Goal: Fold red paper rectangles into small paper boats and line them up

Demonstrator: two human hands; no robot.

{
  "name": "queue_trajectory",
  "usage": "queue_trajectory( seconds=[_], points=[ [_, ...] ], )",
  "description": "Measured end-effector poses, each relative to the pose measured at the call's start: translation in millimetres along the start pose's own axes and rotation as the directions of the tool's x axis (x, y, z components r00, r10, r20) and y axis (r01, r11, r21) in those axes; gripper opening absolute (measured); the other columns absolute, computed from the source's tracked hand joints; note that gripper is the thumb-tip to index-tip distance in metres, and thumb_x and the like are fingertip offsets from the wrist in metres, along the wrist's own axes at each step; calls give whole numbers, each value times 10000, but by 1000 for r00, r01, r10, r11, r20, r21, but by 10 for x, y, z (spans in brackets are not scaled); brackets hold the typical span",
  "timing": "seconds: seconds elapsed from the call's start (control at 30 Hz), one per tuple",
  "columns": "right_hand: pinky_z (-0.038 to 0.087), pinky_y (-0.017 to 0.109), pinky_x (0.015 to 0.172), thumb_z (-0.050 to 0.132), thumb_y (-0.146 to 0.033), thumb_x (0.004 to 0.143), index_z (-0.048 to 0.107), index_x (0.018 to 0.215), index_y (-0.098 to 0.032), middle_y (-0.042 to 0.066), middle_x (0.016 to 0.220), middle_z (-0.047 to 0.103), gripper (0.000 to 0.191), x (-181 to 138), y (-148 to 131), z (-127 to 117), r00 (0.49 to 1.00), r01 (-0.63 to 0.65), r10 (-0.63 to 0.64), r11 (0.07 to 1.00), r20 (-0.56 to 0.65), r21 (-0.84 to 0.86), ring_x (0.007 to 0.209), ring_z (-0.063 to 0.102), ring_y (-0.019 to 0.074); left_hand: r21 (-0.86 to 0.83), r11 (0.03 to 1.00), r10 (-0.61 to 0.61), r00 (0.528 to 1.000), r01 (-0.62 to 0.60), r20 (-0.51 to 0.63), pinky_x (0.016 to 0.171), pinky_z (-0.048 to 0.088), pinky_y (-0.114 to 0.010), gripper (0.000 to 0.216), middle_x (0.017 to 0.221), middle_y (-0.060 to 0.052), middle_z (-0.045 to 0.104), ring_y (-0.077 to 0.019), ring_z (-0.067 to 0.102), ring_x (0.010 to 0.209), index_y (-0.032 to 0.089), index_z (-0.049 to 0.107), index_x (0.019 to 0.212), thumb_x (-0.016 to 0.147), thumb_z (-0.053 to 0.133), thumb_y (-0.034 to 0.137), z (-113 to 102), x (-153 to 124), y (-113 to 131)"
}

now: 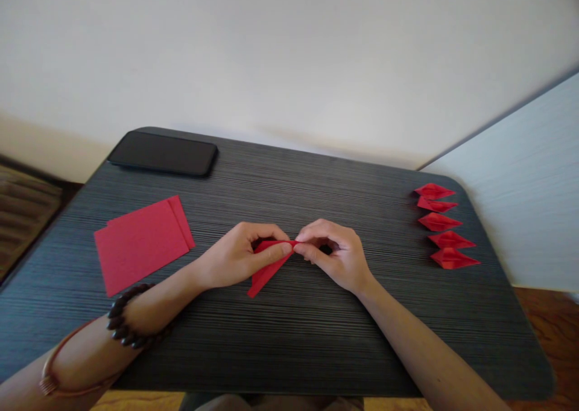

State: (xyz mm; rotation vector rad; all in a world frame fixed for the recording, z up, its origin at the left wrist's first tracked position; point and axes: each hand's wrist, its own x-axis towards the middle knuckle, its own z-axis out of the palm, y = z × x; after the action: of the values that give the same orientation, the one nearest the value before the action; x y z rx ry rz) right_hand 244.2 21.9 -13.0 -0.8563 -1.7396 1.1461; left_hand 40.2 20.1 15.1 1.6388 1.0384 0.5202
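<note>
A partly folded piece of red paper (pixel 266 273) is held between my two hands over the middle of the table. My left hand (pixel 246 251) pinches it near its pointed right end, thumb on top; part of the paper is hidden behind those fingers. The very tip is gripped between the thumb and forefinger of my right hand (pixel 335 251). One loose corner of the paper hangs toward me, below my left thumb. My fingertips nearly meet at the point.
Flat red paper sheets (pixel 142 245) lie stacked at the left. Behind them a black phone (pixel 165 153) rests near the far edge. Several folded red paper pieces (pixel 441 222) stand in a column at the right of the dark table (pixel 289 344). A pale wall (pixel 289 67) rises behind.
</note>
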Motion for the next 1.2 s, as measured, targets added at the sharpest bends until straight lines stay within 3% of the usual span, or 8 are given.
queue_trajectory(
  seconds=[0.27, 0.4, 0.57, 0.73, 0.87, 0.97, 1.1, 1.2],
  points=[
    [514, 233, 576, 689, -176, 782, 674, 862, -217, 25, 829, 672, 92, 23, -35, 9, 984, 175, -175, 981, 18, -88, 701, 631, 119, 37, 999, -12, 999, 14, -49, 698, 456, -204, 222, 783, 19, 686, -127, 610, 757, 185, 692, 852, 879, 521, 324, 18, -2, 15],
    [490, 227, 551, 628, -218, 827, 666, 867, -201, 28, 835, 654, 58, 17, -55, -3, 997, 57, -55, 998, 54, -34, 664, 607, 106, 106, 993, 64, 992, -52, -112, 688, 452, -201, 174, 766, 18, 676, -113, 608, 728, 175, 676, 804, 866, 543, 270, 39, 0, 14],
    [441, 216, 490, 534, -261, 886, 628, 823, -166, -1, 662, 593, 147, -3, -38, 0, 983, -160, 160, 987, 89, -1, 532, 548, 84, 283, 935, 276, 941, -215, -198, 678, 452, -211, 125, 767, -6, 662, -105, 602, 708, 153, 665, 806, 853, 552, 181, 65, -7, -19],
    [439, 213, 494, 521, -284, 890, 625, 784, -156, 4, 650, 592, 196, 8, -43, 2, 971, -205, 205, 979, 124, -17, 529, 546, 85, 411, 843, 460, 863, -349, -211, 696, 467, -219, 103, 788, -27, 668, -109, 605, 716, 138, 667, 854, 827, 571, 112, 85, -13, -56],
    [445, 209, 515, 549, -288, 873, 631, 782, -163, 0, 661, 601, 175, 23, -67, -10, 974, -180, 187, 982, 129, -64, 543, 543, 82, 424, 813, 516, 831, -399, -208, 704, 474, -226, 93, 794, -36, 671, -122, 607, 741, 139, 666, 817, 810, 582, 98, 93, -6, -63],
    [440, 205, 504, 565, -287, 860, 630, 757, -167, -1, 655, 610, 171, 30, -83, -13, 980, -144, 157, 984, 122, -109, 533, 542, 81, 375, 867, 429, 874, -328, -227, 713, 474, -227, 94, 796, -26, 678, -122, 613, 739, 151, 672, 799, 815, 581, 132, 83, -6, -31],
    [443, 210, 513, 572, -270, 854, 629, 736, -179, -3, 643, 622, 160, 24, -81, 1, 994, -50, 67, 982, 88, -182, 537, 554, 88, 230, 968, 152, 968, -105, -200, 701, 478, -218, 148, 785, 1, 700, -126, 632, 723, 177, 689, 800, 842, 569, 254, 47, -8, 30],
    [436, 209, 515, 568, -267, 857, 625, 738, -192, -9, 640, 619, 152, 10, -62, 17, 997, 8, 11, 971, 79, -239, 551, 555, 90, 150, 988, 7, 986, 19, -167, 681, 484, -218, 203, 769, 13, 713, -140, 642, 719, 187, 702, 807, 837, 569, 338, 27, -8, 47]
  ],
)
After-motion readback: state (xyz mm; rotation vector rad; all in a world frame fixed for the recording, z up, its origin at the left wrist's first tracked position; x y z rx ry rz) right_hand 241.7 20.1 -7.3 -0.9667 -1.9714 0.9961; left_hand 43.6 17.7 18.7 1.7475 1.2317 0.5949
